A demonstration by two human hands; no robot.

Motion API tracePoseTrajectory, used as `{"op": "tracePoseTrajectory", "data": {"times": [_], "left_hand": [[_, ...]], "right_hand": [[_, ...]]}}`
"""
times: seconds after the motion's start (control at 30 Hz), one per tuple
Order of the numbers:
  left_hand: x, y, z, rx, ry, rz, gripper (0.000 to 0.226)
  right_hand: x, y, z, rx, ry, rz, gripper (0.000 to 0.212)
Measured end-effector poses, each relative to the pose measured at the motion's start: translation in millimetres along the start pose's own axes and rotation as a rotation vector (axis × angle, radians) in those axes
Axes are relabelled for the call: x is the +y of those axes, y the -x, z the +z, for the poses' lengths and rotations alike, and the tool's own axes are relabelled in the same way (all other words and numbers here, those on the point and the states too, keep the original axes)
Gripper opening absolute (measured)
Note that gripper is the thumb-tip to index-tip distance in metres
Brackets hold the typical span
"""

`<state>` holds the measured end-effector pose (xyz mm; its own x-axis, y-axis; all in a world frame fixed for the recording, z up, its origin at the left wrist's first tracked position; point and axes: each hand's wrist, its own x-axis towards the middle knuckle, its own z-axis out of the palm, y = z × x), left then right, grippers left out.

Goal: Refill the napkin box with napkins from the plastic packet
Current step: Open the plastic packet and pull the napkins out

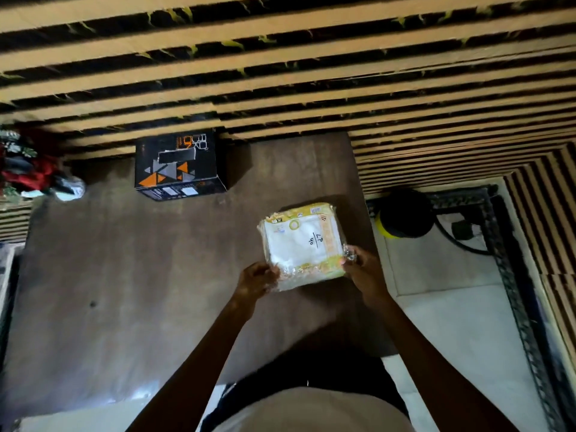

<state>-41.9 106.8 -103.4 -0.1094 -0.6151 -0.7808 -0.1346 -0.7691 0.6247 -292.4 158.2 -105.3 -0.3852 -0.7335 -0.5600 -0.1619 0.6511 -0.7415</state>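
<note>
Progress: early, by my judgement — the plastic packet (301,244) looks sealed and full, with no napkins out of it.
Packet: held just above the brown tabletop (124,275), near its right edge, flat face up with handwriting on it.
Left hand (255,280): fingers pinching the crinkled plastic at the packet's near-left corner.
Right hand (363,269): closed on the near-right corner, fingertips gripping the wrapper.
Napkin box (178,165): black with orange triangles, standing at the far side of the tabletop, well apart from the packet; a dark slot shows on top, and whether any napkins are inside cannot be told.
Left to do: open the wrapper, lift the stack out, load the box.
Edges: the tabletop ends just right of the packet — floor below there.
Open room: bare tabletop between packet and box, and wide to the left.
</note>
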Motion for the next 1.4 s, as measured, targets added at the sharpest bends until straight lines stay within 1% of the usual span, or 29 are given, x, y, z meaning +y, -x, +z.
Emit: {"op": "tracePoseTrajectory", "data": {"times": [0.07,0.17,0.2,0.23,0.27,0.3,0.33,0.37,0.4,0.43,0.47,0.5,0.57,0.6,0.67,0.7,0.73,0.8,0.87,0.9,0.93,1.03,1.13,1.17,1.23,1.3,1.4], "left_hand": [[-18.6,17.7,-3.0,0.01,0.007,-0.027,0.015],[-33.8,30.2,-5.1,0.002,-0.03,-0.03,0.011],[-35.3,30.2,-5.4,0.004,-0.031,-0.014,0.013],[-38.1,28.6,-7.6,0.03,-0.08,0.044,0.022],[-39.6,25.7,-10.4,0.08,-0.215,0.142,0.037],[-38.1,24.4,-12.8,0.134,-0.462,0.275,0.049],[-35.9,20.6,-15.0,0.19,-0.712,0.44,0.054],[-29.5,19.2,-14.8,0.23,-0.862,0.616,0.054],[-22.5,18.1,-13.2,0.211,-0.956,0.755,0.051],[-14.5,16.6,-10.1,0.158,-1.068,0.844,0.051],[-6.4,15.3,-5.6,0.094,-1.203,0.882,0.053],[-1.9,11.7,-0.9,0.03,-1.318,0.855,0.056],[-1.1,2.2,4.6,-0.038,-1.452,0.764,0.061],[-2.9,0.1,6.8,-0.042,-1.47,0.734,0.063],[-8.6,0.5,10.8,-0.022,-1.459,0.694,0.065],[-11.4,1.2,12.6,-0.004,-1.451,0.678,0.065],[-13.3,1.2,14.6,0.021,-1.45,0.671,0.065],[-15.9,2.8,19.1,0.065,-1.464,0.654,0.064],[-14.8,5.1,24.2,0.1,-1.461,0.658,0.063],[-13.4,5.8,27.3,0.113,-1.467,0.665,0.064],[-12.4,6.2,29.5,0.123,-1.477,0.668,0.064],[-14.5,7.5,33.3,0.141,-1.462,0.642,0.071],[-18.9,8.4,34.0,0.153,-1.407,0.619,0.078],[-19.9,8.2,34.8,0.164,-1.409,0.616,0.078],[-19.9,8.8,37.2,0.194,-1.433,0.615,0.078],[-17.6,10.3,43.6,0.226,-1.443,0.614,0.076],[-15.8,14.4,51.7,0.242,-1.43,0.611,0.073]], "right_hand": [[7.7,22.2,5.3,0.021,0.09,-0.02,0.037],[6.8,34.0,12.6,0.052,0.174,-0.048,0.032],[4.1,36.1,14.3,0.061,0.209,-0.045,0.033],[1.3,39.6,16.4,0.099,0.256,-0.066,0.037],[-1.2,43.3,18.0,0.165,0.322,-0.112,0.041],[-4.4,50.1,19.0,0.237,0.402,-0.196,0.042],[-8.9,56.1,19.6,0.297,0.486,-0.306,0.042],[-13.4,61.4,21.2,0.304,0.573,-0.399,0.042],[-18.2,66.6,24.1,0.268,0.69,-0.452,0.04],[-24.6,69.8,28.7,0.207,0.844,-0.459,0.038],[-27.8,70.9,33.6,0.144,1.003,-0.451,0.036],[-28.0,69.9,37.8,0.098,1.128,-0.419,0.033],[-25.8,67.2,42.0,0.044,1.203,-0.354,0.03],[-24.2,64.6,40.8,0.021,1.138,-0.34,0.028],[-24.0,59.6,36.4,-0.087,0.78,-0.31,0.018],[-24.4,56.8,33.7,-0.134,0.672,-0.316,0.011],[-25.9,53.9,31.4,-0.148,0.677,-0.356,0.007],[-27.2,51.9,28.9,-0.08,0.814,-0.454,0.011],[-26.9,51.9,28.0,-0.019,0.896,-0.506,0.017],[-25.9,51.8,27.8,-0.003,0.915,-0.503,0.018],[-24.3,49.2,28.2,0.013,0.919,-0.469,0.02],[-28.8,44.0,32.2,0.017,0.89,-0.276,0.033],[-34.2,39.0,40.2,0.006,0.774,-0.126,0.043],[-36.1,38.1,41.9,0.022,0.75,-0.096,0.044],[-36.3,37.7,42.7,0.049,0.67,-0.067,0.039],[-35.0,40.7,39.1,0.06,0.619,-0.102,0.031],[-30.8,48.2,36.1,0.102,0.647,-0.179,0.031]]}}
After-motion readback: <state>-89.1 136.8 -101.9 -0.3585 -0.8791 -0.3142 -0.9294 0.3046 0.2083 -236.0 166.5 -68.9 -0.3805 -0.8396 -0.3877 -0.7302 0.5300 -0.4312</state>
